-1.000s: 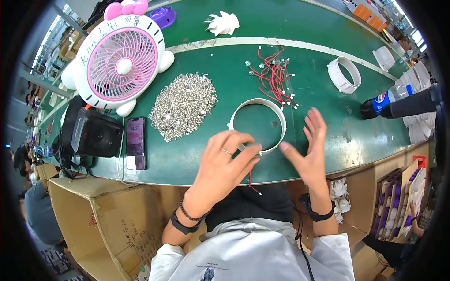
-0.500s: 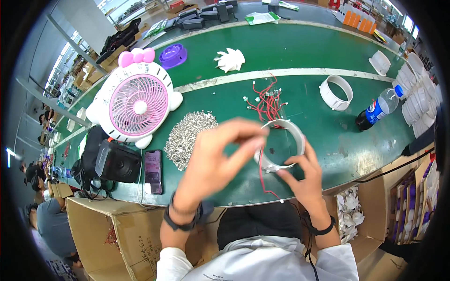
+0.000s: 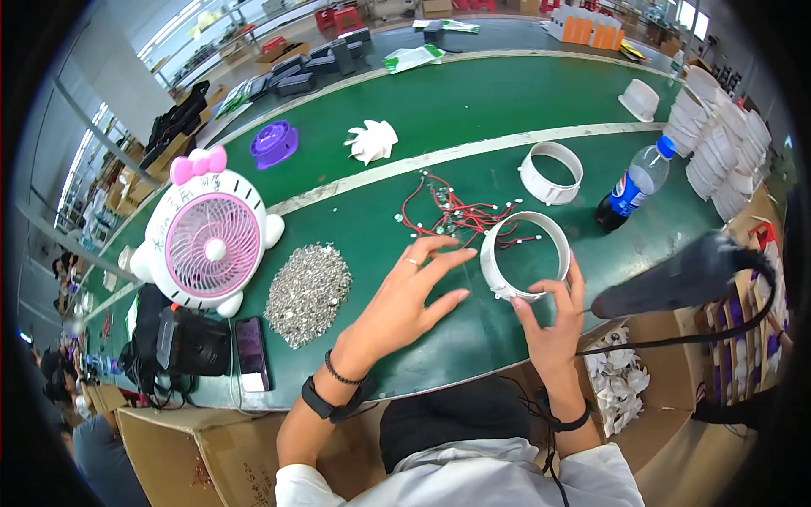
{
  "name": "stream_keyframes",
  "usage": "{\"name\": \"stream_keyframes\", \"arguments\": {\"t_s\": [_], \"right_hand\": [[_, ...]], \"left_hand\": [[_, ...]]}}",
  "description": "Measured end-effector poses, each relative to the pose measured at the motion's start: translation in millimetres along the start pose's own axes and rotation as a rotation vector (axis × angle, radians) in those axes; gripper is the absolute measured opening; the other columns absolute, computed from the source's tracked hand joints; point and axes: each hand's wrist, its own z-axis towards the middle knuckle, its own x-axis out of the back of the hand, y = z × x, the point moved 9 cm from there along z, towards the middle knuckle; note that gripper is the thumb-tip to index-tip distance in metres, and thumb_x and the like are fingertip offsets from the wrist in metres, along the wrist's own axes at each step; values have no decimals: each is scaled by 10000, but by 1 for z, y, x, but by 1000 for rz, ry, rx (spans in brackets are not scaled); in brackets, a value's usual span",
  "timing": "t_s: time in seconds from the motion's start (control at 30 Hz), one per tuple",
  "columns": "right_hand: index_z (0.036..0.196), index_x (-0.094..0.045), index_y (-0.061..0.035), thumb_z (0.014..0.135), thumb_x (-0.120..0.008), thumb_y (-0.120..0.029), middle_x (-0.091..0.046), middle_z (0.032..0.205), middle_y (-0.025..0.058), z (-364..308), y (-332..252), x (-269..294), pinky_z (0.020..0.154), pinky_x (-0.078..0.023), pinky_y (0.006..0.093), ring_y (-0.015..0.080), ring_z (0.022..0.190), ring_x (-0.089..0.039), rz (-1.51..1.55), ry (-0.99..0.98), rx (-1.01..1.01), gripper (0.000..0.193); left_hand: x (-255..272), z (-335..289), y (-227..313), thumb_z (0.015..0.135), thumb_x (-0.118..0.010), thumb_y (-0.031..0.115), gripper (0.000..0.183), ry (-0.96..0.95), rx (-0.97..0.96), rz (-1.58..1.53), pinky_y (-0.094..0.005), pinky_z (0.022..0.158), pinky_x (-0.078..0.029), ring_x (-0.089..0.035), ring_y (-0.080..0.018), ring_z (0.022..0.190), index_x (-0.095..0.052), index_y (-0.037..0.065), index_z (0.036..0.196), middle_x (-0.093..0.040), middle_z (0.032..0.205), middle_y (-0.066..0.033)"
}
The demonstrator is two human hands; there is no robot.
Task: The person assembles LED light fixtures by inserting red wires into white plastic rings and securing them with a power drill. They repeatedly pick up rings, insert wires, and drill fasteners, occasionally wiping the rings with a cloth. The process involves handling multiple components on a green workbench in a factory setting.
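Note:
My right hand (image 3: 553,329) pinches the lower rim of a white plastic ring (image 3: 492,269) between thumb and fingers, with the ring on the green table. To the ring's left, my left hand (image 3: 401,300) hovers with fingers spread and nothing in it. Its fingertips are close to a tangle of red wires (image 3: 460,209) with small white connectors, which lies behind the ring. Left of that hand sits a heap of small metal screws (image 3: 308,291). Another white ring (image 3: 551,173) stands farther back. A black electric screwdriver (image 3: 672,279) with a cord is right of my right hand.
A cola bottle (image 3: 634,186) and stacked white parts (image 3: 718,135) stand at the right. On the left are a pink-and-white fan (image 3: 211,237), a black speaker (image 3: 194,340) and a phone (image 3: 252,355). A white impeller (image 3: 372,141) and purple part (image 3: 274,144) lie farther back.
My left hand has left the ring, opened and moved toward the wires. The red wire that hung at the ring no longer hangs there. The screwdriver has come into view; the view has shifted right.

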Motion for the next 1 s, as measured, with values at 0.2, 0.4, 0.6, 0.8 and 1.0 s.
{"name": "stream_keyframes", "arguments": {"t_s": [0.2,0.4,0.6,0.8,1.0], "right_hand": [[1040,-651,-31,872,-836,-93,-388,1616,305,-4,36,12,1111,-429,458,438,1381,-533,-94,39,-68,258],[1188,-651,-23,949,-770,-157,-334,1658,322,-7,69,51,1153,-395,479,481,1444,-463,-247,184,-95,298],[1447,-518,-4,956,-715,-132,-283,1685,323,-16,78,65,1214,-333,520,498,1495,-386,-306,276,-89,544],[1461,-460,26,891,-806,-218,-307,1653,348,-18,88,53,1215,-309,549,511,1477,-381,-291,348,-69,709],[1415,-461,-4,862,-846,-267,-338,1635,341,-19,88,65,1200,-317,569,506,1456,-406,-317,338,-75,724]], "left_hand": [[-10,14,-9,956,-775,179,493,-79,90,-7,-419,939,-543,-666,-303,1116,-618,91,1416,-594,1361,-144],[-11,35,-32,947,-759,158,400,-92,16,105,-413,886,-554,-693,-290,992,-660,63,1323,-678,1174,-148],[43,131,-133,882,-779,178,355,131,136,344,-463,906,-569,-710,-367,1011,-702,20,1191,-744,1114,-192],[83,170,-288,702,-915,428,896,382,372,662,-540,1050,-507,-603,-421,1275,-542,17,1406,-648,1344,-228],[63,165,-312,778,-876,280,534,554,428,445,-512,893,-571,-729,-415,998,-658,-8,1171,-746,1074,-231]]}}
